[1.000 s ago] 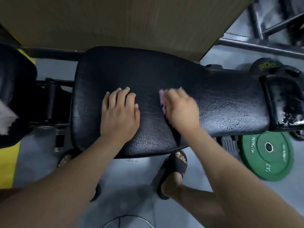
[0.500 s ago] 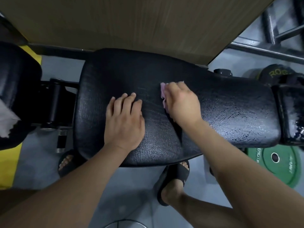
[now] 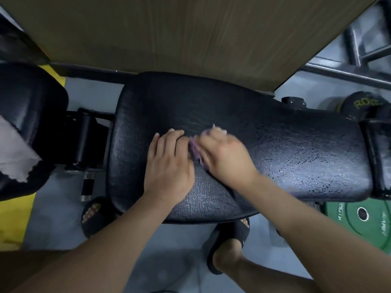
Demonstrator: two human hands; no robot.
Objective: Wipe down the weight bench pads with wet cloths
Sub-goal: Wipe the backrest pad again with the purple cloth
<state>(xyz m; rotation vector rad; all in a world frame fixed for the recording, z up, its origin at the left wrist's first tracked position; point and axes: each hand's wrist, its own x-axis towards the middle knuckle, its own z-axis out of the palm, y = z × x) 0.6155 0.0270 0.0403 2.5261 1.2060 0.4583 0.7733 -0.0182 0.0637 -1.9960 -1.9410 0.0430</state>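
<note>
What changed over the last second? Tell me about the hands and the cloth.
The right hand, holding the pink cloth, slid left along the pad until the cloth lay right beside the left hand, closing the gap between them. Nothing was picked up or let go. The left hand stayed flat on the pad.

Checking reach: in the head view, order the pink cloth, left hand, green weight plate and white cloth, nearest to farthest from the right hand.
1. pink cloth, under the right hand.
2. left hand, just to its left.
3. green weight plate, on the floor, lower right.
4. white cloth, far left.
</note>
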